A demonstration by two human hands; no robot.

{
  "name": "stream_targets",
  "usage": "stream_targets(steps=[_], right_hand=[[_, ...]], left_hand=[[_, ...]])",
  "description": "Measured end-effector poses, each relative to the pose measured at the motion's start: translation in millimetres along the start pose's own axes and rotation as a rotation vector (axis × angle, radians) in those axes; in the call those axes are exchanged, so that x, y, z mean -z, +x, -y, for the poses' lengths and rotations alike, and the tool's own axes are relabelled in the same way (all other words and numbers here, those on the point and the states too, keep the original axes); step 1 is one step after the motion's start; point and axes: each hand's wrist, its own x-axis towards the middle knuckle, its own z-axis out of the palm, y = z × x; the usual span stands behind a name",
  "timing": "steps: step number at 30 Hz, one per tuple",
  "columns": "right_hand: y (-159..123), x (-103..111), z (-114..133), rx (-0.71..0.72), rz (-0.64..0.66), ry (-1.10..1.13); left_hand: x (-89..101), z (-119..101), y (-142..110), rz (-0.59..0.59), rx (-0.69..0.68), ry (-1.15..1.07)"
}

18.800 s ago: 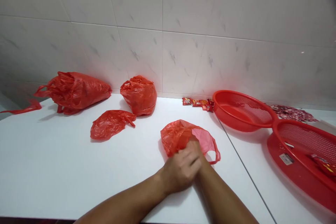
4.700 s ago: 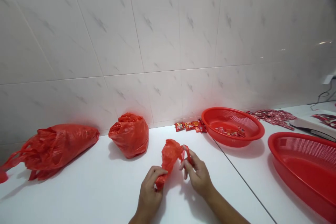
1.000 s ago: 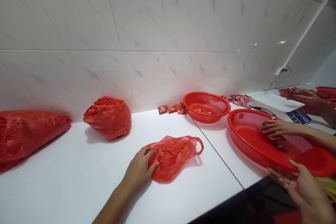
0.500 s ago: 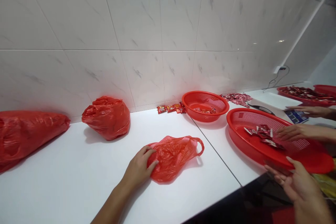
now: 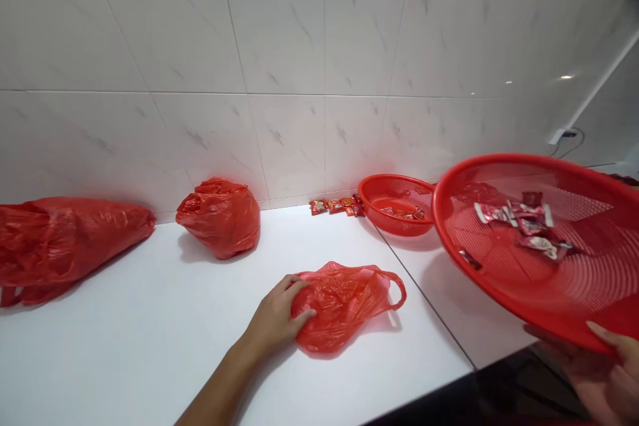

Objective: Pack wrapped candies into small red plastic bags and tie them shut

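Pressing a red carrier bag [image 5: 344, 311] (left hand [image 5: 275, 319])

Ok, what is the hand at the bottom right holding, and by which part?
The right hand is holding the tilted red plastic basket by its near rim.

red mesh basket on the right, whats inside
Red-and-white sachets lie bunched in the tilted red mesh basket, with one sachet apart near the rim. What lies under the basket is hidden by it.
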Motion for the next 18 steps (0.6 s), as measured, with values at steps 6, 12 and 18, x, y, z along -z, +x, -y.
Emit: stream_targets(steps=[6,12,18], right_hand=[[-44.7,-76.3,6.6,-0.054,0.508,0.008],[-76.4,-149.6,-35.9,-0.299,0.904,-0.047],[-80.6,-223.4,-82.6,-0.186,1.055,-0.146]], left_hand=[[3.3,-2.7,-1.2,0.010,0.016,0.015],[3.9,-0.3,-4.8,0.003,0.027,-0.005],[4.2,17.7,-0.3,-0.141,-0.011,0.079]])
